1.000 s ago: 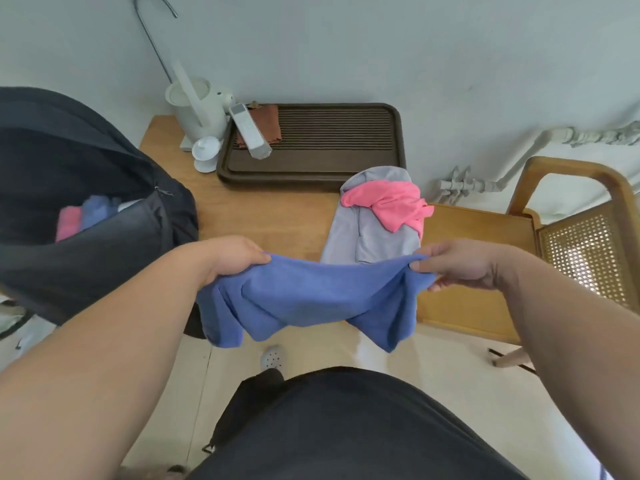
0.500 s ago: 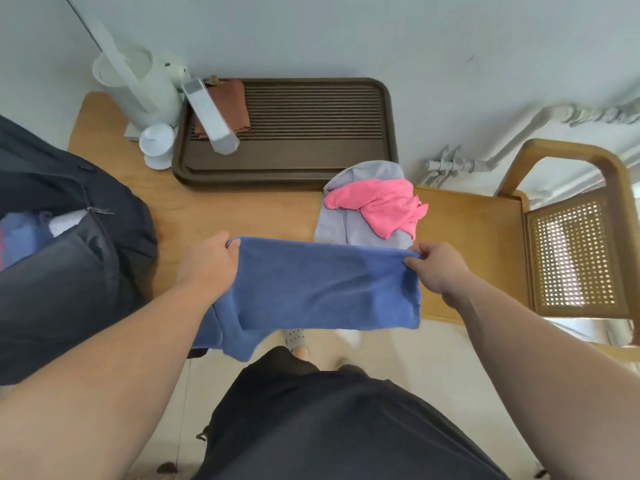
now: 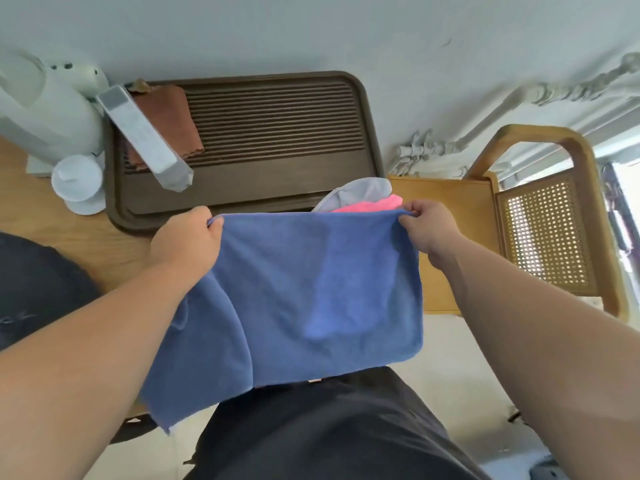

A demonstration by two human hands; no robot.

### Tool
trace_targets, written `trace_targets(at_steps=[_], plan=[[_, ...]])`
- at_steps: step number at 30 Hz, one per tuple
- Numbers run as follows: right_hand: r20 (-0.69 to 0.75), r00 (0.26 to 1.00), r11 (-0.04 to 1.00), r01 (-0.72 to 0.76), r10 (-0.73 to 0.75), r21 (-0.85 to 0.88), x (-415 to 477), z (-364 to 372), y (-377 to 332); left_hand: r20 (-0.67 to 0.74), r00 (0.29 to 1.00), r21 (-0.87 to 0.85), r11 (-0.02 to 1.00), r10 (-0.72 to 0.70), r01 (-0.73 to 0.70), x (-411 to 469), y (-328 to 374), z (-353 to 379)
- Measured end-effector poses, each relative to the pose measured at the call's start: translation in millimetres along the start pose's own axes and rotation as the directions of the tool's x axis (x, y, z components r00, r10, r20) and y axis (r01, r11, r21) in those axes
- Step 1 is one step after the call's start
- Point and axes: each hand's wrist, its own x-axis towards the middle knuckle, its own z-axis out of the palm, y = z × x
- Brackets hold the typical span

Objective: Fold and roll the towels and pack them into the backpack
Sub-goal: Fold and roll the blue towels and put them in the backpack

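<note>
blue towel [image 3: 311,289] before pink towel [image 3: 375,204], brown tray [image 3: 242,188] beyond

Both bare forearms reach forward, hands level. The left hand [image 3: 187,245] grips one top corner of the towel [image 3: 311,289], fingers curled; the right hand [image 3: 431,228] pinches the other, apparently between thumb and fingers.

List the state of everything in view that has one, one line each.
blue towel: held up spread, hanging, not rolled
left grip: holds its top left corner
right grip: pinches its top right corner
grey towel: loose heap, mostly hidden
pink towel: crumpled on top of it
backpack: at left edge, opening out of view
brown cloth: flat on the tray
</note>
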Motion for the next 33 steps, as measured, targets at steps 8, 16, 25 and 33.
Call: trace_targets(at_steps=[8,16,25,33], plan=[[-0.199,0.971,0.972,0.087,-0.131,-0.217,18.1,16.4,-1.1,0.009,0.999,0.006,0.999,0.033,-0.034,0.0,2.0,10.0],[0.026,0.767,0.653,0.563,-0.641,-0.506,-35.1,44.4,30.1,-0.21,0.976,0.152,0.988,0.052,-0.02,-45.5,15.8,7.1],[0.596,0.631,0.321,0.771,-0.496,-0.55,-62.6,62.6,50.5,0.025,0.927,0.024,0.927,-0.375,0.374,-153.9,37.7,30.3],[0.782,0.442,0.127,0.892,-0.439,-0.433,-83.0,90.9,54.1,0.114,0.814,-0.055,0.815,-0.569,0.577,-231.8,6.2,44.6]])
